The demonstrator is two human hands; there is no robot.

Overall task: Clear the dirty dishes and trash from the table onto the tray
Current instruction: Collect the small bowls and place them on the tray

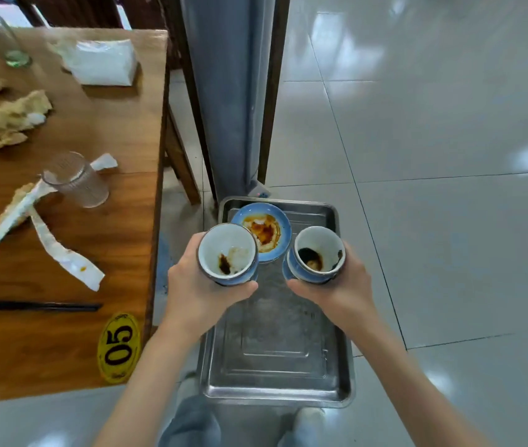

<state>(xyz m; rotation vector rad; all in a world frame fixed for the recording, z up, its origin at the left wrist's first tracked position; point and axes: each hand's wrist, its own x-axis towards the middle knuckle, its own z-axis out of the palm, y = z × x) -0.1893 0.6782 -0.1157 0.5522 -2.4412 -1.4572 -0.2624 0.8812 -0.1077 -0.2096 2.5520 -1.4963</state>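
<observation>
Both hands | left hand (206,285) and right hand (337,285) fingers each gripping a dirty cup over tray (275,366) | saucer (261,232) being carried already | glasses, napkins, chopsticks being left on surface (72,317)

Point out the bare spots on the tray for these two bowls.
The tray is bare across its near half, below both hands, and between the left hand and right hand. The far end is crowded: the sauce-stained blue plate sits there, left of centre.
</observation>
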